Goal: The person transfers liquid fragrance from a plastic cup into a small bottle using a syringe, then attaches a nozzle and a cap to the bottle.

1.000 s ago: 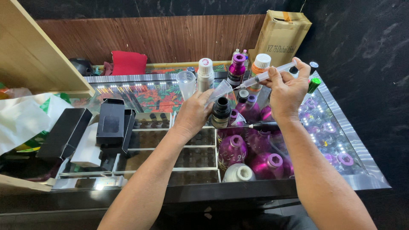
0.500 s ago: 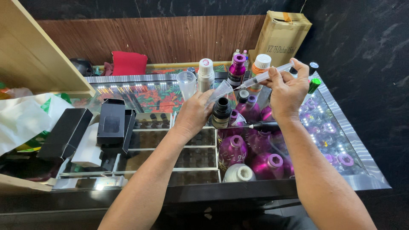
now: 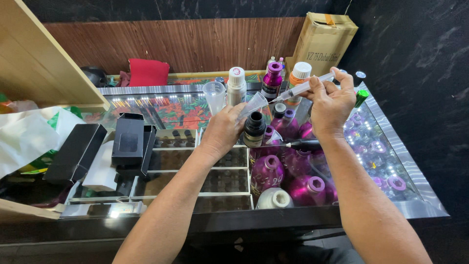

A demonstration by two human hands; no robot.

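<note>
Head view: the left hand (image 3: 223, 131) is wrapped around a small dark bottle (image 3: 254, 130) together with a clear funnel (image 3: 254, 103), both above the glass-topped bench (image 3: 415, 195). The right hand (image 3: 331, 102) pinches a clear syringe (image 3: 302, 88) (tip angled down toward the funnel). Purple bottles (image 3: 293, 171) lie below; a clear cup (image 3: 215, 96) and a white-capped bottle (image 3: 236, 86) stand behind.
</note>
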